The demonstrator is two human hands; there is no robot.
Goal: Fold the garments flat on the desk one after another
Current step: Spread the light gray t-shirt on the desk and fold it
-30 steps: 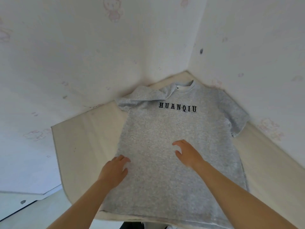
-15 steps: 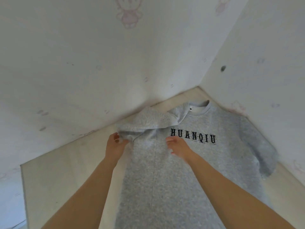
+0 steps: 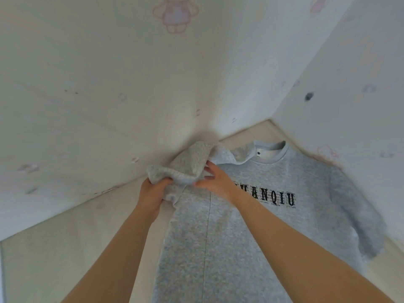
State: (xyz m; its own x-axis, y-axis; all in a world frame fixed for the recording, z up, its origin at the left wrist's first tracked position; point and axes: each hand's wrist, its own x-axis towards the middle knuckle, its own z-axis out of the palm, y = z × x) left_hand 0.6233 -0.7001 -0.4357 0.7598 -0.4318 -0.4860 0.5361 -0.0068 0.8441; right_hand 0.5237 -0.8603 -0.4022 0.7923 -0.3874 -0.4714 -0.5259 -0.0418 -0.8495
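Note:
A grey short-sleeved T-shirt (image 3: 258,228) with black lettering lies front up on the pale desk (image 3: 72,241), its collar toward the corner of the walls. Its left sleeve (image 3: 185,165) is crumpled and lifted off the desk. My left hand (image 3: 153,195) grips the lower edge of that sleeve. My right hand (image 3: 215,181) holds the sleeve near the shoulder, fingers spread on the fabric, covering the first letters of the print. The right sleeve (image 3: 358,221) lies flat by the right wall.
Two white walls with faint pink cartoon prints meet in a corner (image 3: 270,119) just behind the collar. Bare desk surface shows left of the shirt. A dark spot (image 3: 308,96) marks the right wall.
Both hands moved from the shirt's lower body up to the left shoulder. The left sleeve, lying folded before, is now gripped and raised. The view has moved closer to the corner.

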